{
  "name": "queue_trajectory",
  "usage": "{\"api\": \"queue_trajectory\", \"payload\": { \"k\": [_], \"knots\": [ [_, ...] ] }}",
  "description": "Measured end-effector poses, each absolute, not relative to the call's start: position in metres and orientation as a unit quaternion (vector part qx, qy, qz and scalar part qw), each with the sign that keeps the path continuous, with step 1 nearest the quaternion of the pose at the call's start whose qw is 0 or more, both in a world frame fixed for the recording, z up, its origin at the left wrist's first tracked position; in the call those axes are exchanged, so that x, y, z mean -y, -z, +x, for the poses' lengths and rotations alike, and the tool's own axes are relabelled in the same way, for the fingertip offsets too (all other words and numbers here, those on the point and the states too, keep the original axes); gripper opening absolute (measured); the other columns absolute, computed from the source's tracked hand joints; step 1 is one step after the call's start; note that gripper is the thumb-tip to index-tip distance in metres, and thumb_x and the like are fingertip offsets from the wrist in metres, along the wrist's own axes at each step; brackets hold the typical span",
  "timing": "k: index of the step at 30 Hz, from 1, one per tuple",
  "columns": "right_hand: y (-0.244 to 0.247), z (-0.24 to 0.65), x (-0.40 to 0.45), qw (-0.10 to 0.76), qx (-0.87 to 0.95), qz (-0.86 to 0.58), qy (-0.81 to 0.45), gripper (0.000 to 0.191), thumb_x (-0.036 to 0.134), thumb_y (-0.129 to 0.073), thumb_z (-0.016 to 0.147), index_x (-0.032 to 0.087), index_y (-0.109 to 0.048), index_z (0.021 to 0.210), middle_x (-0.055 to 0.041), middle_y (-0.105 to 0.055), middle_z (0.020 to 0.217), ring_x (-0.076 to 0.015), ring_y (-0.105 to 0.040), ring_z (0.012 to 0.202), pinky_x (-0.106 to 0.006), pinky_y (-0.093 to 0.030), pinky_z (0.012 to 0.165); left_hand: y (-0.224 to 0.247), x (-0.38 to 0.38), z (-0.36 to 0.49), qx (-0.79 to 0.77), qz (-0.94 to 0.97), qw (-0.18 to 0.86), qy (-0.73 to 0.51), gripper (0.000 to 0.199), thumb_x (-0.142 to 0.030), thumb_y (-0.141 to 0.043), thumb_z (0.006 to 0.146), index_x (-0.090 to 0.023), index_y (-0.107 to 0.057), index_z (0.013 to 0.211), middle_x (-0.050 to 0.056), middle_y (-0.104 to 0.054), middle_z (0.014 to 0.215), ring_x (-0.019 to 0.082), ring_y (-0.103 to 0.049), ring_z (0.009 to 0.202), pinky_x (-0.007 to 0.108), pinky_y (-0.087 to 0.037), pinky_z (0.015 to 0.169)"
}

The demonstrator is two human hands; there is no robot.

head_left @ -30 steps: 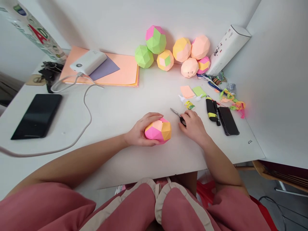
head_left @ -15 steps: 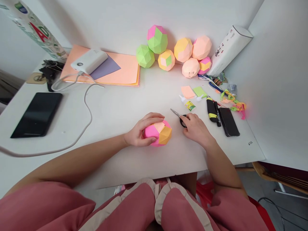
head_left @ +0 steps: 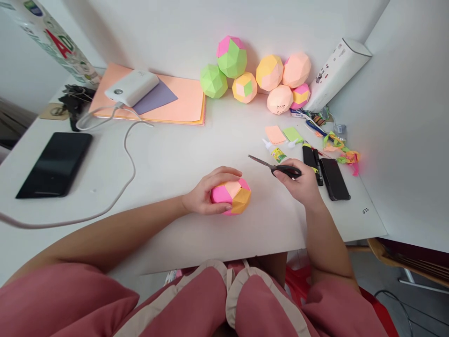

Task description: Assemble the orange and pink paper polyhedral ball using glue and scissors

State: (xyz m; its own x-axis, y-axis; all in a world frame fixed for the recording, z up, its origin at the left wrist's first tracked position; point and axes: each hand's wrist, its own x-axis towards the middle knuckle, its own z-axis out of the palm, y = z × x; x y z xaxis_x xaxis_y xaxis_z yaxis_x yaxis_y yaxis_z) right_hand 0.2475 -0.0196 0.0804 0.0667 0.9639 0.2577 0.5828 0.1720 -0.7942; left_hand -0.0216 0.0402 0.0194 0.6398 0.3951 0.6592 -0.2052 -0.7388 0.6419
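My left hand (head_left: 210, 189) is wrapped round a pink, orange and peach paper ball (head_left: 239, 199) near the front of the white table (head_left: 196, 238). To its right, my right hand (head_left: 300, 182) grips the black handles of a pair of scissors (head_left: 288, 170). The blades point to the left, above and beyond the ball, and look closed. Just behind the scissors lie a small glue bottle (head_left: 277, 152), a peach paper square (head_left: 275, 135) and a green one (head_left: 292, 135).
Several paper balls (head_left: 232, 61) stand along the back wall. A white box (head_left: 338, 72), paper scraps (head_left: 347, 154), a marker (head_left: 318, 168) and a phone (head_left: 334, 179) are at the right. Paper sheets (head_left: 185, 98), a power bank (head_left: 133, 87) and a black tablet (head_left: 54, 164) are left.
My right hand has moved right and slightly up, and the scissors are now held by their handles, shifted right and turned flatter. The left hand with the ball has barely moved.
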Motion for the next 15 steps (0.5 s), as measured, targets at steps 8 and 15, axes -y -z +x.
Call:
{"api": "queue_trajectory", "payload": {
  "k": [8,15],
  "knots": [
    [-0.098,0.243,0.030,0.487,0.589,-0.543,-0.349,0.030,0.047,-0.080,0.073,0.021,-0.067,0.065,-0.0001,-0.058,0.061,-0.0111,-0.049,0.053,-0.026,-0.040,0.047,-0.021,-0.037,-0.021,-0.064,0.821,0.377,-0.424,0.049,-0.041,-0.064,0.087,-0.021,-0.052,0.131,0.018,-0.060,0.123,0.030,-0.063,0.111,0.048,-0.058,0.090],
    [-0.096,0.245,0.020,0.405,0.368,-0.604,-0.580,0.044,0.052,-0.087,0.058,0.017,-0.063,0.069,0.0068,-0.040,0.057,-0.0022,-0.028,0.044,-0.019,-0.014,0.038,-0.022,-0.037,-0.021,-0.069,0.818,0.381,-0.426,0.048,-0.041,-0.064,0.087,-0.021,-0.053,0.129,0.018,-0.061,0.122,0.029,-0.064,0.109,0.047,-0.058,0.088]
  ]
}}
